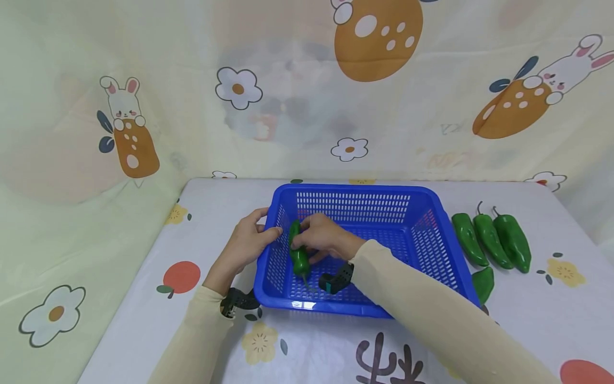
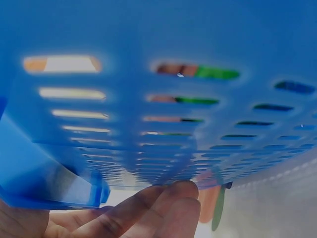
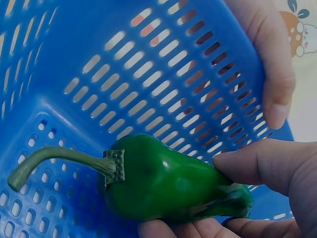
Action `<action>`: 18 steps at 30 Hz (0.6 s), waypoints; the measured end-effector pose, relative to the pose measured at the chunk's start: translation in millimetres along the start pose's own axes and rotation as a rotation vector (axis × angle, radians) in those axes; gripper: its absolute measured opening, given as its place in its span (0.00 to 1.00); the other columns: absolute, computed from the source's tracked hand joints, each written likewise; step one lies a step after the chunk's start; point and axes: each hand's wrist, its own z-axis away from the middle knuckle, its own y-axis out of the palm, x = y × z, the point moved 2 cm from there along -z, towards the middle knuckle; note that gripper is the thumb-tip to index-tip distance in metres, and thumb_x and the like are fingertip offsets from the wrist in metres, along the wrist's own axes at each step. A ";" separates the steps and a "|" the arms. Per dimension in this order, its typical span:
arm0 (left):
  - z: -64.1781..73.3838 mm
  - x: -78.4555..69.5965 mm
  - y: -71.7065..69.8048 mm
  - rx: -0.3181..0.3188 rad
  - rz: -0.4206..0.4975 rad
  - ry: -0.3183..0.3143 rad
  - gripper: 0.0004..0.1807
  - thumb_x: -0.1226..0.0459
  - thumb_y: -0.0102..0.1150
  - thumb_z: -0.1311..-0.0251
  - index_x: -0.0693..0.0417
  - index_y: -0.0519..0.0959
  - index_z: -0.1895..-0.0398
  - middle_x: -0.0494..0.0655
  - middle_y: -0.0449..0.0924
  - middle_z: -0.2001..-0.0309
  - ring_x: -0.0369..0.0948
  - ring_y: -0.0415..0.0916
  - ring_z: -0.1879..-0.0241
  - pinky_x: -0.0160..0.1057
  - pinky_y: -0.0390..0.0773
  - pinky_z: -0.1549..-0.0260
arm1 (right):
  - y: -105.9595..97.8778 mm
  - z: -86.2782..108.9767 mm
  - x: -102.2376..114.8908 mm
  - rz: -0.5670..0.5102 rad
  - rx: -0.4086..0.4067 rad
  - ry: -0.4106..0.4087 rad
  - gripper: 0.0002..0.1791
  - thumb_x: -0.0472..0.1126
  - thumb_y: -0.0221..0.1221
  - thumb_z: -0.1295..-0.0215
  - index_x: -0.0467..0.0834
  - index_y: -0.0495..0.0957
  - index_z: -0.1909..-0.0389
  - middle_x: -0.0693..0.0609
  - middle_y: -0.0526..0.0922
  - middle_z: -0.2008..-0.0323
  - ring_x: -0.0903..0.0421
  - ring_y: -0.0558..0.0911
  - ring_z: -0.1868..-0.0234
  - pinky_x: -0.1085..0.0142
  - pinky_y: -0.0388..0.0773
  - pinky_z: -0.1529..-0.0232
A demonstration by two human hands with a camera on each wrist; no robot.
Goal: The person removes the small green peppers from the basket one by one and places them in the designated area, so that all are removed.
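Observation:
A blue perforated plastic basket (image 1: 355, 188) stands on the table. My left hand (image 1: 245, 241) grips its left rim, thumb over the edge and fingers outside; in the left wrist view those fingers (image 2: 143, 210) lie under the slotted wall. Inside the basket, by the left wall, my right hand (image 1: 328, 236) holds a green pepper (image 1: 300, 261) between thumb and fingers. In the right wrist view this pepper (image 3: 163, 181) is glossy, with its curved stem pointing left. Whether a second pepper lies beneath its darker tip cannot be told.
Right of the basket, three green peppers (image 1: 492, 241) lie side by side on the patterned tablecloth (image 1: 551, 314). Another green pepper (image 1: 483, 284) is partly hidden by the basket's right edge. A printed cloth backdrop (image 1: 297, 122) hangs behind the table.

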 end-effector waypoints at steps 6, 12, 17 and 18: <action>-0.5 -0.5 0.1 0.002 0.003 -0.008 0.34 0.62 0.59 0.28 0.58 0.62 0.21 0.64 0.86 0.50 0.54 0.90 0.60 0.48 0.91 0.67 | -3.1 6.9 3.6 0.000 0.001 -0.012 0.31 0.34 0.66 0.36 0.29 0.70 0.34 0.37 0.84 0.52 0.45 0.89 0.57 0.53 0.91 0.61; 0.6 -1.8 0.5 0.006 0.005 -0.008 0.35 0.61 0.59 0.28 0.58 0.62 0.21 0.65 0.85 0.48 0.55 0.90 0.58 0.50 0.91 0.65 | -9.3 15.2 3.8 -0.012 -0.010 -0.024 0.35 0.34 0.66 0.36 0.30 0.67 0.30 0.37 0.85 0.51 0.45 0.89 0.56 0.53 0.91 0.61; 1.3 -2.6 0.7 0.005 -0.003 -0.004 0.35 0.61 0.58 0.28 0.58 0.61 0.21 0.65 0.85 0.48 0.55 0.89 0.58 0.50 0.91 0.65 | -16.6 22.3 3.3 -0.037 -0.015 -0.028 0.36 0.34 0.66 0.35 0.30 0.65 0.28 0.37 0.85 0.50 0.45 0.89 0.55 0.53 0.91 0.61; 1.2 -2.6 1.0 0.005 -0.002 -0.002 0.35 0.61 0.58 0.28 0.59 0.61 0.21 0.65 0.85 0.48 0.54 0.90 0.58 0.50 0.91 0.65 | -18.2 24.5 3.4 -0.041 -0.015 -0.028 0.37 0.34 0.66 0.35 0.31 0.65 0.28 0.37 0.85 0.49 0.44 0.89 0.55 0.53 0.91 0.61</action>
